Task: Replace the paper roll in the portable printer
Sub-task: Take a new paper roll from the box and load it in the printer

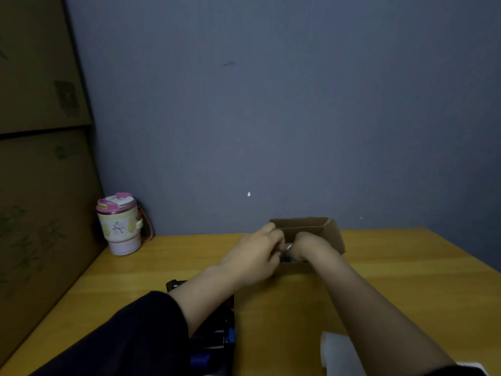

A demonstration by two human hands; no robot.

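Observation:
A small open cardboard box (329,230) stands at the back of the wooden table, by the wall. My left hand (257,253) rests at the box's left edge with its fingers curled at the opening. My right hand (309,246) reaches into the box, and a small pale thing shows between the two hands; what it is I cannot tell. The black portable printer (217,332), with blue parts, lies near me, mostly hidden under my left forearm. A white paper roll (334,348) lies at the near right, partly behind my right forearm.
A pink-lidded tumbler (120,225) stands at the back left corner of the yellow wooden table (406,280). Tall cardboard boxes (40,158) wall off the left side. A blue-grey wall (271,104) rises behind the table.

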